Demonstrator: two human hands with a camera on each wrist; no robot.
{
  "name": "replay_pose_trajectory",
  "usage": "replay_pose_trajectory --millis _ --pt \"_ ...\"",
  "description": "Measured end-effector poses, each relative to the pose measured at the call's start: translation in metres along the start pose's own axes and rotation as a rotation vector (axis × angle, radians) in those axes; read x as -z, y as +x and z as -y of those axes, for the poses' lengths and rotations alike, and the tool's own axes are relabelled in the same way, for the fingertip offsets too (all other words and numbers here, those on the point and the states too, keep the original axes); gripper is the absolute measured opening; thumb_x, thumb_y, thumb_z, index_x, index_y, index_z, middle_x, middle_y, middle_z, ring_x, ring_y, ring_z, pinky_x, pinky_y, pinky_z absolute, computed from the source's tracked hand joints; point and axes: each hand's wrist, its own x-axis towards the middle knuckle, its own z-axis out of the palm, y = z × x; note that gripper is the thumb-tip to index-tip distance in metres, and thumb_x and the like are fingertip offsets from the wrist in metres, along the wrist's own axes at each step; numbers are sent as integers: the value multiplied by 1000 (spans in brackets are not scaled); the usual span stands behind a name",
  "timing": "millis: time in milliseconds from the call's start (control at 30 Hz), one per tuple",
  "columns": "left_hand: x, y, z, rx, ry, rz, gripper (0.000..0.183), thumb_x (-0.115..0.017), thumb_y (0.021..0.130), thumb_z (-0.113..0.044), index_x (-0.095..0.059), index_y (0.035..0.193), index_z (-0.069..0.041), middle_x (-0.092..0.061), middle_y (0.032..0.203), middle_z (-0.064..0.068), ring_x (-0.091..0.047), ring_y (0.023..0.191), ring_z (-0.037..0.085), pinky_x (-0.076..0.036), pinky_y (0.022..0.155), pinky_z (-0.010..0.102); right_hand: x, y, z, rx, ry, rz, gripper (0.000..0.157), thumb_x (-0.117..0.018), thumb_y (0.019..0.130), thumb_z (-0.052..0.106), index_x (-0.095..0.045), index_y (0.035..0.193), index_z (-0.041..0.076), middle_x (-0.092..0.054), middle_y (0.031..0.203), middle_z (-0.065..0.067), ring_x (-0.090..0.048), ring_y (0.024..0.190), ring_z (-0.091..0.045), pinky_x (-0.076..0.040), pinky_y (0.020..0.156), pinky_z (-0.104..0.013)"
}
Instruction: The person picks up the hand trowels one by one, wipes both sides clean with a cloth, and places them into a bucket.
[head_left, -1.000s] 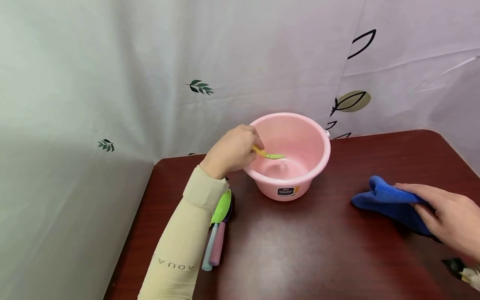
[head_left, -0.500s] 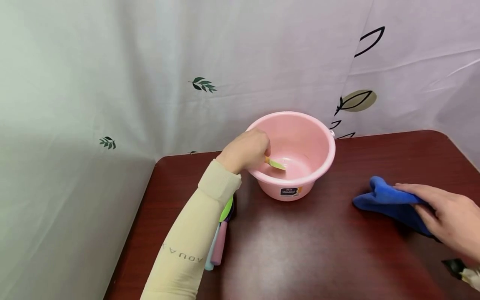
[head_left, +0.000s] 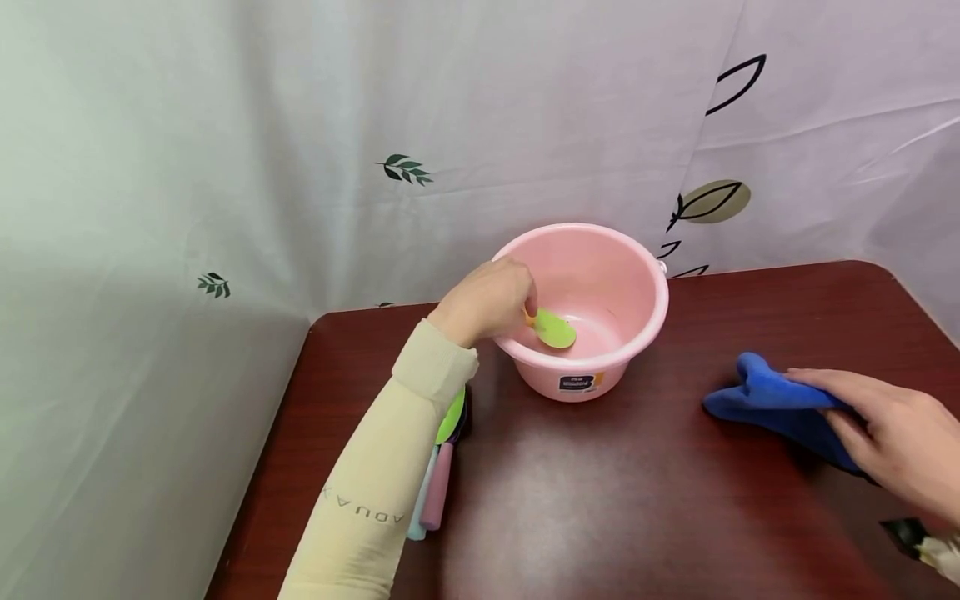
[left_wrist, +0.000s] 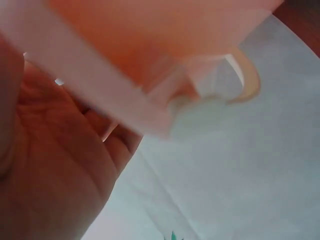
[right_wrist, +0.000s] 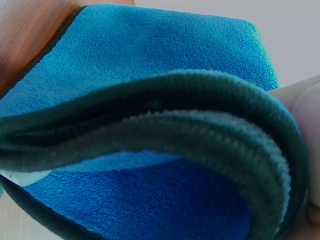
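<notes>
Your left hand (head_left: pixel 489 302) is at the left side of the pink plastic bucket (head_left: pixel 588 275), fingers curled, clamped on the yellow handle of a green-headed utensil (head_left: pixel 556 328); spoon or scoop, can't tell which. That head is inside the bucket, low and left of its middle; whether it touches the bottom, can't say. Your left wrist view is blurred, showing your palm beside the pink rim and a loop-shaped bucket handle (left_wrist: pixel 248 77). Bucket stands upright toward the back of the dark red bench (head_left: pixel 637 483), dark label (head_left: pixel 576 382) on its near side. Your right hand (head_left: pixel 896 425), well apart from the left, has a folded blue cloth (head_left: pixel 776 400) pinched between thumb and fingers, at the bench's right side; your right wrist view shows its fuzzy pile and dark edging (right_wrist: pixel 195 90) curled over. More utensils lie left of the bucket, partly under your cream sleeve (head_left: pixel 375 467): green spoon head (head_left: pixel 452 417), pink handle (head_left: pixel 437 492), light blue handle (head_left: pixel 417 521), side by side. Pale fabric (head_left: pixel 300 167) with leaf prints (head_left: pixel 405 168) hangs behind.
</notes>
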Motion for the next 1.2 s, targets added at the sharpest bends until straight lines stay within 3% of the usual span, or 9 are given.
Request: replay_pose_trajectory --millis 200,267,400,500,600,733,900,1033,1200 --pt "5 -17 8 -78 -65 -47 23 -68 88 -14 -78 110 -15 -69 112 -2 -58 111 18 -43 100 32 0 -1 1 -6 4 14 67 -75 67 -20 -62 127 6 -65 115 -26 -66 91 -47 -50 63 -59" --pt "7 -27 12 -102 -94 -93 29 -62 91 -10 -76 116 -14 -67 117 -1 -54 119 20 -40 105 34 0 -1 1 -7 5 15 67 -75 66 -20 -61 126 5 -65 115 -26 -66 91 -47 -50 64 -60" --pt "7 -51 24 -127 -170 -231 30 -62 94 -12 -72 123 -12 -64 126 1 -50 125 22 -37 108 36 1 -1 3 -14 6 20 67 -75 66 -20 -61 127 5 -64 115 -27 -66 91 -48 -50 64 -61" --pt "4 -71 37 -117 -196 -334 30 -63 96 -13 -70 125 -11 -63 128 3 -49 127 23 -37 109 38 2 -2 4 -15 7 26 68 -76 66 -20 -61 128 5 -64 115 -27 -66 91 -48 -50 65 -62" --pt "-4 -93 52 -58 -217 -380 30 -64 97 -15 -69 126 -10 -62 128 4 -51 126 23 -39 108 41 3 -2 5 -10 8 25 68 -76 66 -20 -61 128 5 -64 116 -27 -66 91 -48 -50 65 -62" --pt "-20 -119 68 61 -235 -338 33 -66 96 -16 -67 128 -9 -62 130 7 -53 126 27 -40 106 47 4 -1 6 -9 3 12 68 -75 66 -20 -61 127 6 -65 115 -26 -66 91 -47 -49 65 -61" --pt "-52 -147 81 187 -228 -215 40 -70 93 -16 -64 132 -4 -62 131 12 -56 124 32 -44 103 51 5 2 9 -4 1 12 67 -76 65 -19 -62 126 6 -65 115 -25 -66 92 -46 -49 67 -61" --pt "-80 -168 86 271 -230 -126 47 -75 90 -16 -62 133 -2 -62 130 14 -58 123 34 -46 100 52 6 2 11 -13 0 9 67 -77 64 -18 -62 125 5 -65 116 -24 -66 92 -45 -48 67 -61" --pt "-102 -190 88 361 -249 -40 51 -77 87 -17 -61 133 -1 -62 132 16 -57 123 36 -47 98 53 8 1 14 -34 5 11 68 -78 64 -17 -62 126 6 -65 116 -26 -66 90 -47 -50 64 -61"
